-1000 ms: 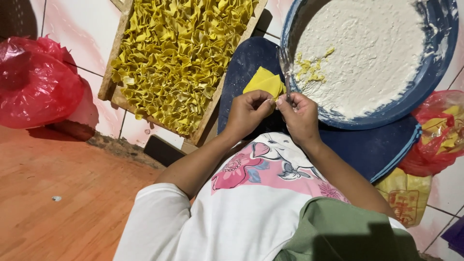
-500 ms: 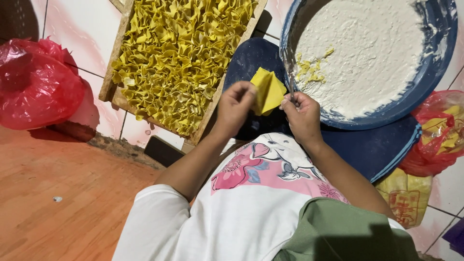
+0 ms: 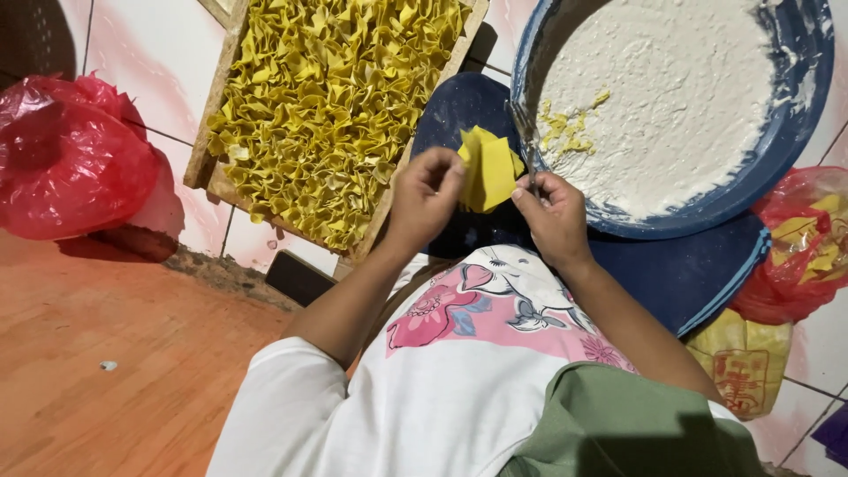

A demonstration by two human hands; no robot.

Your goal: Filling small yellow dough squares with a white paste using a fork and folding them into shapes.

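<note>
The left hand [image 3: 424, 201] and right hand [image 3: 552, 216] met over a dark blue board [image 3: 698, 274], pinching a yellow wrapper [image 3: 490, 168] between them. Far left, a wooden tray [image 3: 212, 141] heaped with folded yellow dumplings [image 3: 327, 97] closed that side. Far right, the blue floured basin [image 3: 795, 115] blocked the way. Red bags [image 3: 71, 159] sat well left; bare wooden floor [image 3: 115, 353] lay open near left.

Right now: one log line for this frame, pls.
left hand: pinches yellow wrapper | right hand: at wrapper's edge | wooden tray of folded yellow pieces: left | blue floured basin: right
</note>
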